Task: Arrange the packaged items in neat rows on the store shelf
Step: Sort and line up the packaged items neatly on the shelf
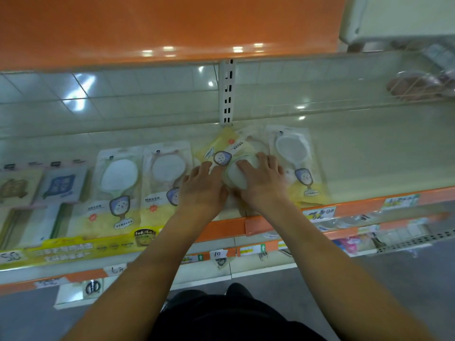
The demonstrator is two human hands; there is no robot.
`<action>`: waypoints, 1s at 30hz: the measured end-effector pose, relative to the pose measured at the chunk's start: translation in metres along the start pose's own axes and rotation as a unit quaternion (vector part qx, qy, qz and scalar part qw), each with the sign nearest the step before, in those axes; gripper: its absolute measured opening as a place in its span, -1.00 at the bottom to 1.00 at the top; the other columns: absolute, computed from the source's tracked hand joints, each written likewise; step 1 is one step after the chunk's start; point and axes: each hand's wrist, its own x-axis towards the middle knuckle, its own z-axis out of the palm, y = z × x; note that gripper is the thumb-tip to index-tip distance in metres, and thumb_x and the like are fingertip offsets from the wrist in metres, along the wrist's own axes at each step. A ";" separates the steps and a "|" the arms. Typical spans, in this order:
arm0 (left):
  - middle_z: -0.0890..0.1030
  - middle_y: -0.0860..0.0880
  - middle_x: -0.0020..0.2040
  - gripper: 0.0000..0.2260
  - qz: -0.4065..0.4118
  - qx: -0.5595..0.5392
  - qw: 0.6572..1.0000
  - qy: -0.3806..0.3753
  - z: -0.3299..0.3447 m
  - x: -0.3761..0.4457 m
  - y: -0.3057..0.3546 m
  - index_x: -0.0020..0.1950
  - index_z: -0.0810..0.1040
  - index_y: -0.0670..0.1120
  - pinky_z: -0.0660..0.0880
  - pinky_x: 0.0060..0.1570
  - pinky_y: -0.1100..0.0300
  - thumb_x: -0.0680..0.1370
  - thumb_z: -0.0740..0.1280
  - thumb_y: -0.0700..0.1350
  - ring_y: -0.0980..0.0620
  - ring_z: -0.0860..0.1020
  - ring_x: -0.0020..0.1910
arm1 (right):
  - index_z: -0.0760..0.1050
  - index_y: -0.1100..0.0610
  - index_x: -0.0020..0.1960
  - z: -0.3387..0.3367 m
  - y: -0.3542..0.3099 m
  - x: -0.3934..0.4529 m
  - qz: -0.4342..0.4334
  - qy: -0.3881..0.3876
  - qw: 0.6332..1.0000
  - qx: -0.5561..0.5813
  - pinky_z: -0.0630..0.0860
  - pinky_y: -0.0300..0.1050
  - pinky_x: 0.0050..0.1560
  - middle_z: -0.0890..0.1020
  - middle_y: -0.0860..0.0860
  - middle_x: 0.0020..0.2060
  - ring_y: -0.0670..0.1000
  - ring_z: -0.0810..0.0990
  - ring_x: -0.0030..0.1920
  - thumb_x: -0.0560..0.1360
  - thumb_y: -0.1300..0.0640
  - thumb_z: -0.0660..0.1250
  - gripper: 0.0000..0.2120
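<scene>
- Left hand (203,187): fingers straight and spread, laid flat on a tilted yellow package (222,150) near the middle of the shelf (369,153), fingertips at the pack's printed cartoon label.
- Right hand (262,179): fingers likewise extended, pressing down on the round white pad showing through the same pack; the two hands sit side by side, thumbs nearly touching.
- Tilted yellow package: lies askew, its top corner reaching toward the shelf's back edge beside the slotted white upright (227,92); it overlaps other packs underneath, whose number cannot be told.
- Right-hand pack (295,161): just right of the right hand, lying flat, clear top with an oval white pad, yellow lower half toward the front edge.
- Two matching packs (120,183) (165,178): just left of the left hand, side by side in a straight row, bottoms at the front edge.
- Blue-printed pack (62,185) and tan-printed pack (16,188): further along toward the left end of the shelf, blurred.
- Front edge: orange price rail (344,210) with paper tags; a yellow printed strip (73,249) covers its left part.
- Lower shelves: small goods and handwritten tags, too blurred to identify.
- Far right of back edge: wrapped brownish goods (418,86), indistinct.
</scene>
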 end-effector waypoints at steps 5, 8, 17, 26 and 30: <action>0.38 -0.02 0.36 -0.56 -0.001 -0.009 1.000 0.002 -0.003 -0.001 0.003 0.40 0.33 0.01 0.33 0.21 0.03 0.53 0.25 0.03 -0.10 0.38 0.31 | 0.26 -0.14 0.40 -0.002 -0.006 -0.003 0.006 -0.002 1.000 -0.005 0.22 0.06 0.34 0.24 0.12 0.36 0.20 0.21 0.35 0.45 -0.09 0.35 -0.44; 0.36 -0.03 0.37 -0.56 0.000 -0.014 1.000 0.008 -0.006 -0.004 0.002 0.41 0.32 0.01 0.31 0.23 0.02 0.55 0.24 0.04 -0.10 0.36 0.32 | 0.25 -0.14 0.40 0.000 -0.009 -0.004 0.018 -0.004 1.000 -0.002 0.20 0.09 0.36 0.23 0.13 0.36 0.21 0.22 0.34 0.45 -0.13 0.36 -0.43; 0.32 -0.04 0.40 -0.59 -0.003 -0.027 0.999 0.018 -0.019 -0.011 -0.023 0.41 0.34 -0.01 0.29 0.25 0.01 0.58 0.21 0.03 -0.07 0.34 0.35 | 0.28 -0.12 0.37 0.000 -0.020 -0.011 0.031 0.045 0.996 0.066 0.20 0.08 0.35 0.22 0.10 0.34 0.20 0.22 0.35 0.34 -0.18 0.43 -0.34; 0.31 -0.02 0.42 -0.59 -0.039 -0.009 0.998 0.044 -0.048 -0.024 -0.076 0.40 0.34 0.02 0.30 0.23 0.01 0.56 0.23 0.04 -0.08 0.34 0.35 | 0.32 -0.10 0.36 -0.008 -0.077 -0.007 -0.039 0.071 0.993 0.086 0.27 0.07 0.29 0.24 0.10 0.34 0.21 0.24 0.32 0.33 -0.14 0.44 -0.35; 0.33 -0.03 0.40 -0.58 -0.047 0.005 0.998 0.051 -0.055 -0.034 -0.104 0.40 0.34 0.00 0.32 0.21 0.01 0.56 0.24 0.04 -0.08 0.37 0.32 | 0.31 -0.09 0.38 -0.005 -0.102 -0.008 -0.056 0.055 0.993 0.084 0.28 0.06 0.31 0.24 0.09 0.33 0.19 0.24 0.30 0.32 -0.14 0.44 -0.33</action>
